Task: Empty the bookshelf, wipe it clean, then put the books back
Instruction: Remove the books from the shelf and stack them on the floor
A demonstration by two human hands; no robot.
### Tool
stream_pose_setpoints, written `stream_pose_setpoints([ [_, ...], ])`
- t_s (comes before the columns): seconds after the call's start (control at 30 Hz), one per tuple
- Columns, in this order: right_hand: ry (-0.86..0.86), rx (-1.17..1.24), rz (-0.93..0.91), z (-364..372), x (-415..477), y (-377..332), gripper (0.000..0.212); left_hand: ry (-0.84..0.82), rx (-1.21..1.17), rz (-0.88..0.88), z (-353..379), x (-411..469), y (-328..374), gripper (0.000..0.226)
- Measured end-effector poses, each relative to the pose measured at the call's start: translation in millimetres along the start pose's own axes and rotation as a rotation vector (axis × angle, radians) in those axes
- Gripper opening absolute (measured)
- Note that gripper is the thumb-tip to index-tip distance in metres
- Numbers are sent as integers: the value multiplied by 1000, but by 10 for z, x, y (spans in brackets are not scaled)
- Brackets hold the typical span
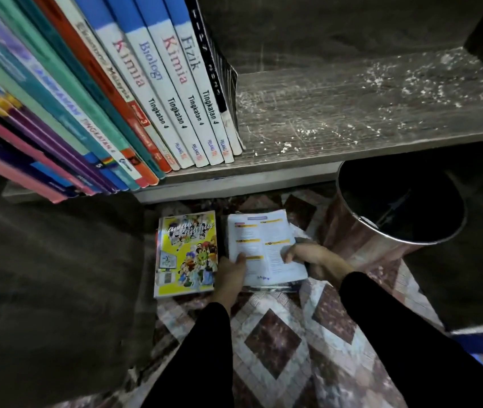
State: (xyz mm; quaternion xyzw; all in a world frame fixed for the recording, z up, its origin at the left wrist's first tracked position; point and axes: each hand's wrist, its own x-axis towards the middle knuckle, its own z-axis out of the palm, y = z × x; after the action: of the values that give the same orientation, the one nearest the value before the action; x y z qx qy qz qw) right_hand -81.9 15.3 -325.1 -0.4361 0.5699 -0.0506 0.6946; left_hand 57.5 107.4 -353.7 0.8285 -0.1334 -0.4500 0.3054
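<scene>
Fingers (240, 258) of the left hand (230, 275) and right hand (311, 257) are gripping the book stack (266, 245) between them on the floor (272, 334). Emptying is apparently going on, with textbooks (175, 98) standing above, needing lifting next.

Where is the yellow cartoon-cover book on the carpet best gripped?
Grip the yellow cartoon-cover book by its near short edge, coming from the person's side: it lies flat, and the left hand and open white-paged book pile crowd its right edge.

dusty wood-grain shelf (367, 113), shiny metal bin (361, 231)
</scene>
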Motion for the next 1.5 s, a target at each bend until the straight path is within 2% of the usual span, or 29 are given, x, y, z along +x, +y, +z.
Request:
stream_pose_setpoints([
  [0.07,74,53,-71,46,81,23,40,-9,-66,-24,25,60,47,50],
  [0.13,160,29,-108,98,174,51,34,-61,-99,-42,45,142,57,52],
  [0.2,195,-40,-70,134,215,46,30,-116,-43,-54,48,193,34,50],
  [0.27,211,-191,-49,132,216,67,33,-170,1,-56,42,218,-3,39],
  [0.3,258,-289,-79,145,174,55,26,-207,30,-51,38,221,-14,32],
  [0.33,289,-362,-126,168,146,54,29,-233,65,-43,17,199,2,30],
  [0.43,331,-408,-190,237,43,7,43,-247,141,27,-88,71,135,34],
  [0.57,409,-542,-349,302,-280,-147,34,-268,366,157,-287,-285,386,47],
  [0.73,438,-595,-555,386,-825,-409,24,-135,847,458,-634,-855,675,43],
  [0.83,450,-635,-627,425,-1206,-569,20,-39,974,598,-859,-1232,788,41],
  [1.03,456,-641,-734,473,-1800,-841,14,132,937,744,-1216,-1980,960,34],
  [1.2,459,-600,-836,566,-2184,-1053,11,203,910,876,-1490,-2463,1075,43],
  [1.33,465,-606,-902,661,-2366,-1202,13,260,919,939,-1643,-2671,1146,43],
  [1.5,484,-581,-997,770,-2491,-1434,17,488,867,1080,-1811,-2823,1323,40],
])
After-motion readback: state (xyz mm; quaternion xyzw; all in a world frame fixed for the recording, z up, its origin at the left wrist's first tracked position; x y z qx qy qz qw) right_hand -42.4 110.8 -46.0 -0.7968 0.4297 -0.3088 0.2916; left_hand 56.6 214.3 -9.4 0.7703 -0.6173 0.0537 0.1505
